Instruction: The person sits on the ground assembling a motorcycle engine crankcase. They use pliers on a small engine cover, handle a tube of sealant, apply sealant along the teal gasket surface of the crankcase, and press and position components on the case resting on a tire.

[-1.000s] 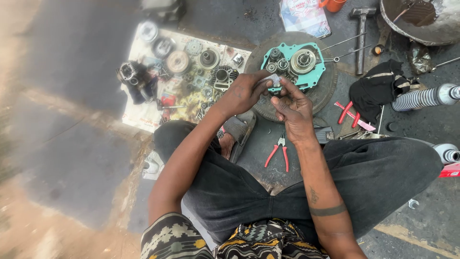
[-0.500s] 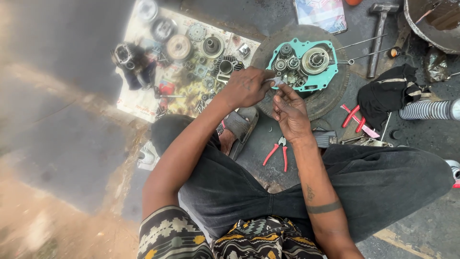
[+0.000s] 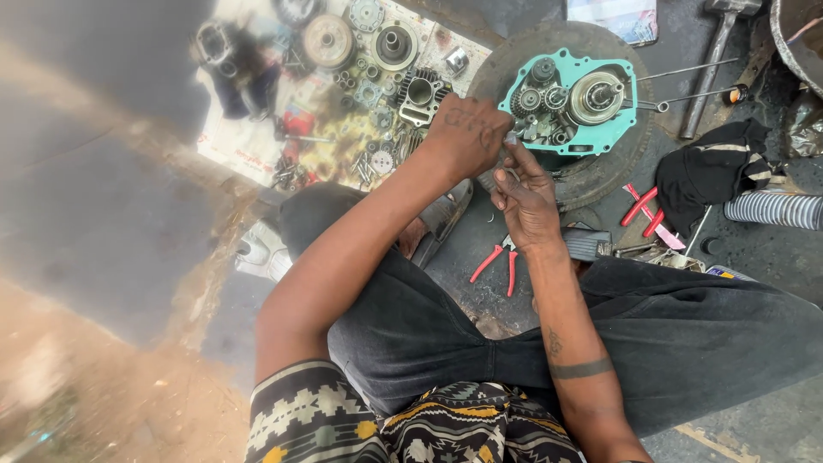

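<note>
My left hand point(image 3: 467, 133) is curled at the lower left edge of an open engine case point(image 3: 600, 137) with a teal gasket, gears and a clutch inside. My right hand point(image 3: 525, 199) reaches up from below, and its thumb and forefinger meet the left hand's fingertips. Both hands pinch a small metal part point(image 3: 512, 140) between them, mostly hidden by the fingers. The case rests on a round dark tyre point(image 3: 600, 176) on the ground between my knees.
A printed sheet point(image 3: 249, 154) at the upper left holds several gears, a cylinder and small parts. Red-handled pliers point(image 3: 497, 261) lie by my leg, with another red pair point(image 3: 643, 208) to the right. A black cloth point(image 3: 716, 171), hammer point(image 3: 716, 47), coiled spring point(image 3: 771, 208) and thin rods point(image 3: 686, 70) lie at the right.
The view has shifted closer. Both hands stay together at the case's lower left edge, with the right fingers moving up to the left fingertips.
</note>
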